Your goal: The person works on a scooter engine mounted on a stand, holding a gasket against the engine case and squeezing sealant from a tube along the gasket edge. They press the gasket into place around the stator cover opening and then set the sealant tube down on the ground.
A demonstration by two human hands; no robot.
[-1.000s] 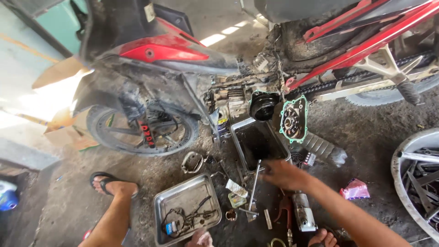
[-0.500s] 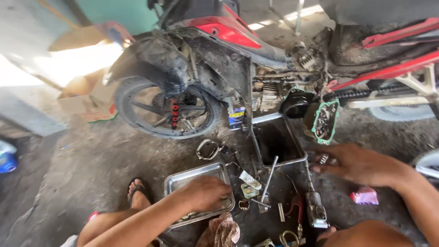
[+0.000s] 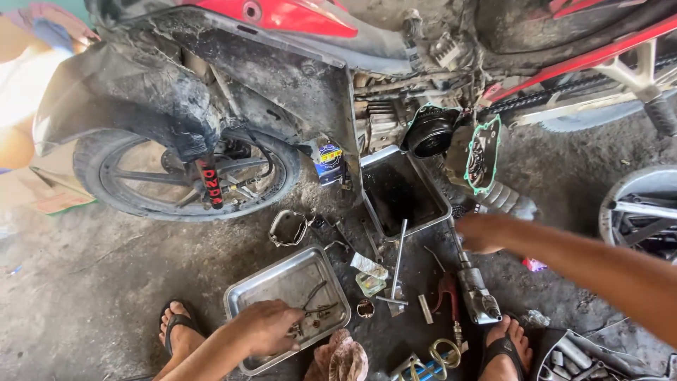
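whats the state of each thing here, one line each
left hand: reaching into the metal tray, fingers on small parts
right hand: hovering over the air tool, holding nothing that shows
metal tray: on the floor, a few small parts inside
drain pan: under the engine, holding dark oil
engine cover: off, leaning beside the engine
motorcycle: engine side opened up

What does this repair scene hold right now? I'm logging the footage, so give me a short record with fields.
setting: dirty concrete floor beside a red motorcycle with its engine side opened
left hand: reaching into a metal tray, fingers at small parts
right hand: stretched over the floor, above a grey power tool, not gripping it
drain pan: dark inside, under the engine
loose tool: T-handle wrench lying between tray and power tool
feet: in black sandals
rag: near bottom edge
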